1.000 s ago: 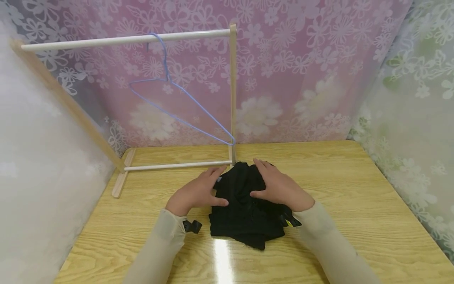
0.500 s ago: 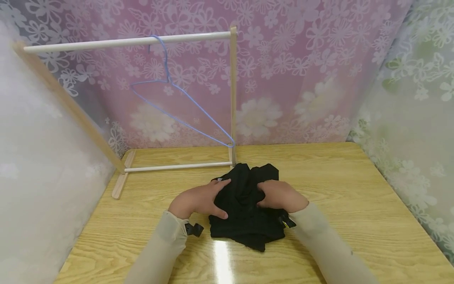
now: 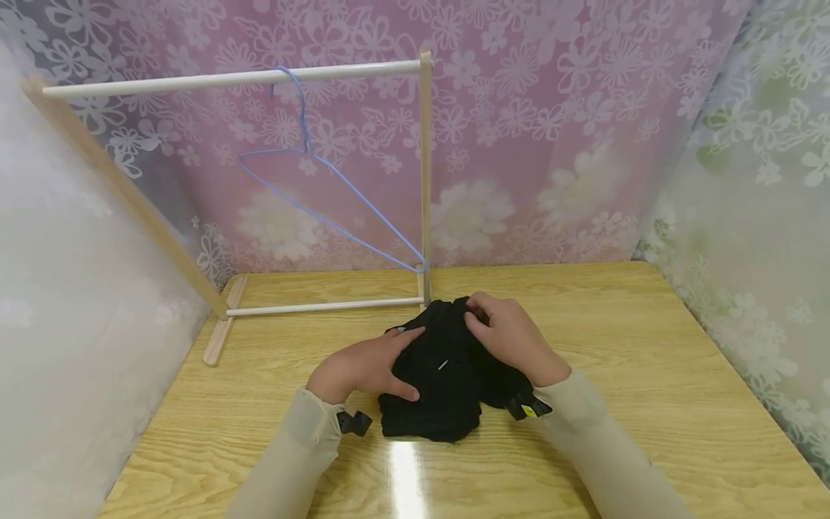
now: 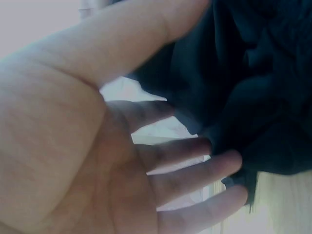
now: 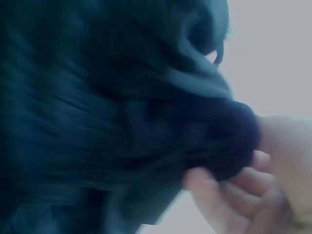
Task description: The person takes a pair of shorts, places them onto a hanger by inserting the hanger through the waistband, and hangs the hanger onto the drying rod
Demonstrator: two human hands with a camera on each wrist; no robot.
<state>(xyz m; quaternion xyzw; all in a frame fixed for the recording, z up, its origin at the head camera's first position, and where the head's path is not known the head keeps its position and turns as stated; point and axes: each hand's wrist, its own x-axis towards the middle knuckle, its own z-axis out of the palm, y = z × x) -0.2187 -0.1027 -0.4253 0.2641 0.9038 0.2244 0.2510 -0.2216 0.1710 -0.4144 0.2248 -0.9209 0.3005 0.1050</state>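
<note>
A crumpled black garment (image 3: 431, 389) lies in a heap on the wooden table, with a small white mark on its upper face. At its left side rests my left hand (image 3: 369, 364), thumb spread from the fingers. The left wrist view shows that hand's fingers (image 4: 195, 178) straight, their tips against the dark cloth (image 4: 273, 97). My right hand (image 3: 515, 339) pinches the garment's upper right part and lifts some of it. Blurred in the right wrist view, the fingers (image 5: 243, 200) curl at a fold of the cloth (image 5: 204, 136).
Behind and to the left stands a wooden rack with a white top rail (image 3: 194, 83) and a lower rail (image 3: 324, 306). A blue hanger (image 3: 337, 173) hangs from the top rail, its right corner near the rack's post (image 3: 426, 180). Flowered curtains surround the table (image 3: 648, 360).
My right hand has taken hold of the cloth and pulled its right part up, so the lower right flap has shifted. The left hand came down onto the garment and has since stayed there.
</note>
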